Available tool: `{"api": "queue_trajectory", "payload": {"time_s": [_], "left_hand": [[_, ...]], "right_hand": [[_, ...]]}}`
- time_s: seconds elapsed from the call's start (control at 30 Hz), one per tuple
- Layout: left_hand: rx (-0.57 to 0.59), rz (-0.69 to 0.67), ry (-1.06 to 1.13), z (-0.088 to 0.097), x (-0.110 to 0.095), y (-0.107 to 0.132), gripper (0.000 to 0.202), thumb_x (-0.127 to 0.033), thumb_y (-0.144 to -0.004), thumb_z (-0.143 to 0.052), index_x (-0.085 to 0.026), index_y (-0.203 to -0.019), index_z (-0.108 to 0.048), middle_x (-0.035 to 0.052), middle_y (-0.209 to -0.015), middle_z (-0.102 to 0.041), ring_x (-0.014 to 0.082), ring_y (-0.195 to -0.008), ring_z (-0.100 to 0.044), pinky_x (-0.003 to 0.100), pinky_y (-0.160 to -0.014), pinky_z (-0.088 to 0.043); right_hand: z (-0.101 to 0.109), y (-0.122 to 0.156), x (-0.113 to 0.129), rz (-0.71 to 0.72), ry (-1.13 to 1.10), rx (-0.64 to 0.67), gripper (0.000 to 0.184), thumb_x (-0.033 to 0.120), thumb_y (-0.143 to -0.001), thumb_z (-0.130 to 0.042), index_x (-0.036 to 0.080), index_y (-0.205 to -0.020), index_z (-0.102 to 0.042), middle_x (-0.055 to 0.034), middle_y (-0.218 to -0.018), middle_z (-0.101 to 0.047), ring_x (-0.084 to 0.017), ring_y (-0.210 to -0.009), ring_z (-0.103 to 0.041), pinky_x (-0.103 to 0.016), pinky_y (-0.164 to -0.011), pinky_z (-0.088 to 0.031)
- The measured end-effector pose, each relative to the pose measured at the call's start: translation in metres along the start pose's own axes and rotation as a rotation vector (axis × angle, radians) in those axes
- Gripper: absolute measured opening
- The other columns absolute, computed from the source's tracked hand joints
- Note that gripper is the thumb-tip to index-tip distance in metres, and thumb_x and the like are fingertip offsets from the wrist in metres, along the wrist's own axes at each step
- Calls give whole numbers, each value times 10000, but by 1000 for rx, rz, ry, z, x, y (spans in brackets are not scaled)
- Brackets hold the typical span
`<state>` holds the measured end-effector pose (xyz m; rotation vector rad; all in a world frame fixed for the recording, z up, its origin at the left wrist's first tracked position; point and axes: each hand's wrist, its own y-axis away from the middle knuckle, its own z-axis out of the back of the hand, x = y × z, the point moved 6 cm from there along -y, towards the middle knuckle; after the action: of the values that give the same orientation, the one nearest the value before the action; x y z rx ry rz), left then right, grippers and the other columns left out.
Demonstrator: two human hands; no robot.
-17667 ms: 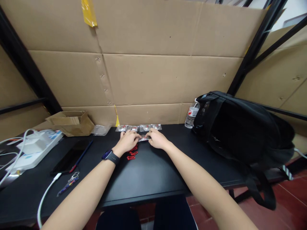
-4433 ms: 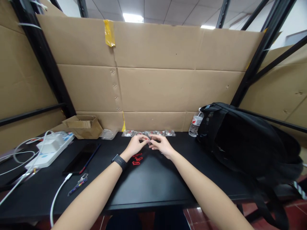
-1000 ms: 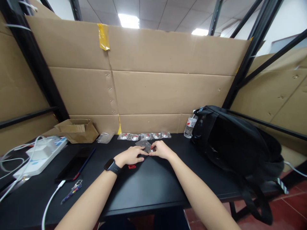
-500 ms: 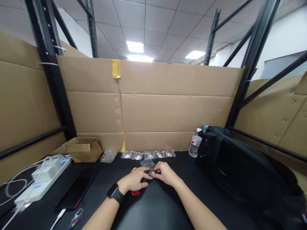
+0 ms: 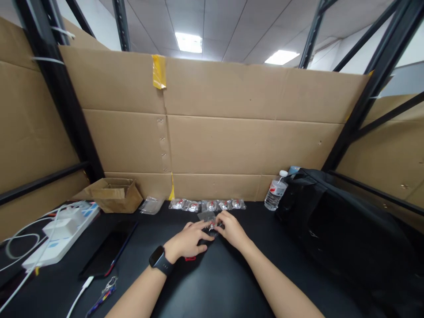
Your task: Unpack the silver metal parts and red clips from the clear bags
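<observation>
A small clear plastic packet (image 5: 207, 216), with a silvery round piece and a bit of red in it, lies on the black tabletop between my hands. My left hand (image 5: 189, 240) wears a dark watch (image 5: 160, 259); its fingers are spread, with fingertips on the near left of the packet. From the right, my right hand (image 5: 232, 229) pinches the round piece's edge, its fingertips partly hiding it. A small red item (image 5: 190, 259) shows beneath my left hand. Behind the packet runs a row of several similar clear packets (image 5: 211, 205).
On the left are a paper bag (image 5: 115, 201), an empty-looking clear bag (image 5: 151, 206), a power strip (image 5: 62, 245) with cables, a tablet-like device (image 5: 109, 248) and a keychain (image 5: 105, 295). A water bottle (image 5: 275, 191) and a black backpack (image 5: 341, 238) stand right. Cardboard (image 5: 218, 145) walls the back.
The camera view has tilted down and come slightly closer. My hands stay at the packet, with the right fingers shifted a little over its edge.
</observation>
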<state>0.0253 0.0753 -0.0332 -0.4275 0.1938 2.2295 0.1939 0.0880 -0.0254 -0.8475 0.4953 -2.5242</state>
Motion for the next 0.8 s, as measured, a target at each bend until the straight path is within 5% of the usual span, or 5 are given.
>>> {"api": "queue_trajectory", "payload": {"time_s": [0.17,0.43,0.6,0.7,0.8], "left_hand": [[10,-35,-36,0,-5,1,464,-319,-860,-654,-462,-1301,-633,2,-1607,-367,339,-1484,-309,581,-1138,-277],[-167,-18,-41,28,11,8,397,-307,-942,-551,-384,-1328,-603,30,-1379,-595,254,-1271,-539,428,-1063,-400],[-226,39,-47,34,20,10,393,-349,-862,-670,-307,-1250,-625,46,-1239,-648,260,-1186,-575,374,-1004,-411],[-309,17,-30,30,8,4,402,-337,-818,-725,-295,-1205,-625,36,-1280,-622,254,-1226,-542,357,-1009,-386],[-355,43,-29,25,-4,-7,145,-273,-879,-645,-260,-1023,-664,28,-1154,-672,229,-1127,-585,347,-973,-373]], "right_hand": [[-3,-8,3,-41,190,-50,155,149,-801,-723,211,-894,-615,-39,-936,-606,-206,-886,-592,-310,-798,-467],[27,5,-16,-23,-61,190,231,319,-865,-697,211,-1069,-681,-58,-1014,-643,-170,-833,-610,-298,-791,-495],[45,13,-22,-41,-64,305,476,256,-697,-825,224,-1148,-678,-59,-1081,-638,-192,-902,-616,-307,-815,-499],[35,12,-13,22,-88,277,493,161,-689,-798,236,-1158,-665,-49,-1126,-622,-187,-959,-614,-299,-860,-488],[19,11,-9,-5,-64,210,474,59,-710,-723,243,-1140,-644,-30,-1079,-622,-154,-885,-611,-267,-809,-479]]}}
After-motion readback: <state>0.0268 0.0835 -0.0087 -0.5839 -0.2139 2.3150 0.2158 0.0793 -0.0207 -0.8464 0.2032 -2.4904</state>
